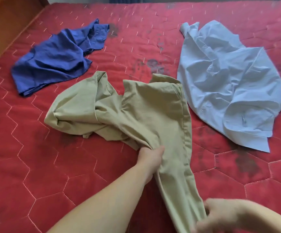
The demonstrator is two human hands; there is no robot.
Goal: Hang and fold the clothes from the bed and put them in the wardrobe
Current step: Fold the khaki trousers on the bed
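Bed [27, 165]: red quilted cover stitched in a pale hexagon pattern, with several dark smudged patches; an orange-brown wooden frame edge [0, 19] shows at the far left.

Item 1: khaki cotton trousers [136, 111], crumpled, lying at the centre of the bed, upper part bunched toward the far side, one leg drawn out straight toward the person.

Item 2: dark blue crumpled garment [55, 59], loose heap on the far left of the bed, apart from the trousers.

Item 3: pale blue, nearly white, wrinkled shirt [228, 81], spread on the right of the bed, its near-left edge just beside the trousers; whether they touch cannot be told.

Left hand [150, 156]: bare forearm reaching in from the lower edge, fingers curled into a bunch of khaki fabric where the leg meets the upper part.

Right hand [220, 214]: blurred, at the lower right corner, fingers closed around the near end of the same trouser leg.
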